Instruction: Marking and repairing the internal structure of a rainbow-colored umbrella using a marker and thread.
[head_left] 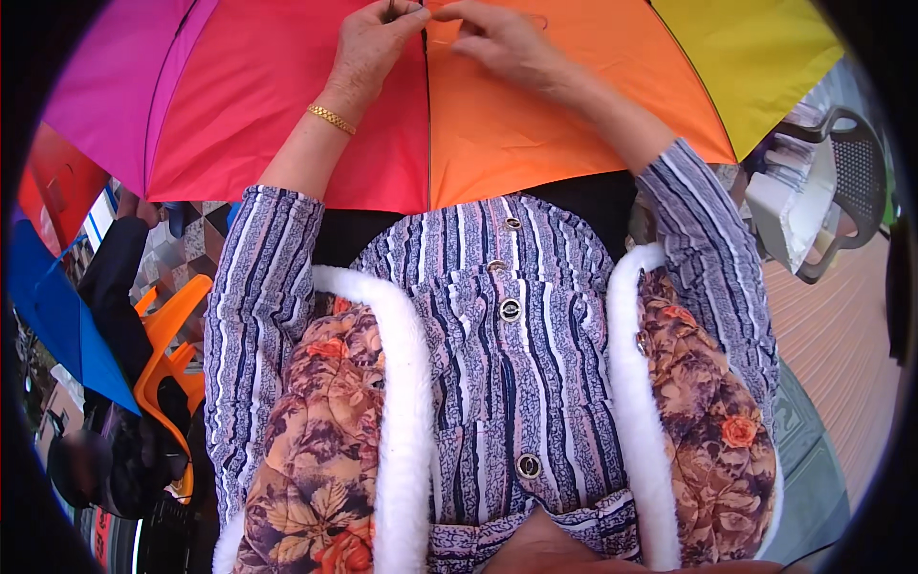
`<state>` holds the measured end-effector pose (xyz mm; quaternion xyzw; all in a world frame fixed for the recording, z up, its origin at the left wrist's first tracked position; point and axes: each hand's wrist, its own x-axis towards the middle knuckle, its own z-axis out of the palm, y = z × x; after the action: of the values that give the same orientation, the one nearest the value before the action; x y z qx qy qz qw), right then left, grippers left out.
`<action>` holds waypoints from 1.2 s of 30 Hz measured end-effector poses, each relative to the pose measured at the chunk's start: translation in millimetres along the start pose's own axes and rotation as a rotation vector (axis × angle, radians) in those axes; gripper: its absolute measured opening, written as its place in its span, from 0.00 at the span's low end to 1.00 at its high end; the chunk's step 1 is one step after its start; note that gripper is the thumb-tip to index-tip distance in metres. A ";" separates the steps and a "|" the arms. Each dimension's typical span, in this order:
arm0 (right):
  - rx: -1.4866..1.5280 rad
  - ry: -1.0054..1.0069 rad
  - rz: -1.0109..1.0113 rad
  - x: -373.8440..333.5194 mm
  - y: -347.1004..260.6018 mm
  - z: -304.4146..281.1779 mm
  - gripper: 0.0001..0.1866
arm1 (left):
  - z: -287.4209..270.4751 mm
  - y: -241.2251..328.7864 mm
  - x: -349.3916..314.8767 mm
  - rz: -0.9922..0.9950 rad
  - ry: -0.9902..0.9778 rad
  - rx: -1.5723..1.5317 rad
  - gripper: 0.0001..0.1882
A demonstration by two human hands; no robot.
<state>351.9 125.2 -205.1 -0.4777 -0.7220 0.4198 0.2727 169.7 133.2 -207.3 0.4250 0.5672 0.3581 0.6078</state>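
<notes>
A rainbow-coloured umbrella point(316, 143) is spread over my lap, its purple, red, orange and yellow panels divided by thin dark ribs. At the top edge, my left hand point(375, 43) is closed in a pinch beside the rib point(426, 115) between the red and orange panels. Something thin and dark shows at its fingertips, too small to name. My right hand point(507, 43) is over the orange panel, index finger reaching to the left thumb tip and the other fingers curled. Whatever it may hold is hidden. A thin curved line shows on the cloth by its knuckles.
To the right stands a grey perforated plastic chair point(861, 177) with a white box point(779, 215) on it. An orange chair frame point(167, 354) and a blue umbrella panel point(72, 316) are on the left. A person in dark clothes point(115, 268) is close by there.
</notes>
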 end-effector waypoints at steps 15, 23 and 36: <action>0.843 0.182 0.374 27.3 1.5 15.6 0.04 | 1.3 1.1 9.5 0.033 0.068 -0.145 0.02; 1.289 0.199 0.437 -18.6 15.5 -61.5 0.04 | 3.3 -21.5 9.0 0.387 0.039 0.163 0.02; 1.424 0.448 0.186 -92.4 40.1 -162.5 0.04 | 19.0 -9.7 -20.4 0.667 0.111 1.116 0.07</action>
<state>536.0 104.1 -158.1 -0.3190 -0.1597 0.6992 0.6196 186.1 108.7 -208.5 0.8109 0.5361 0.2008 0.1217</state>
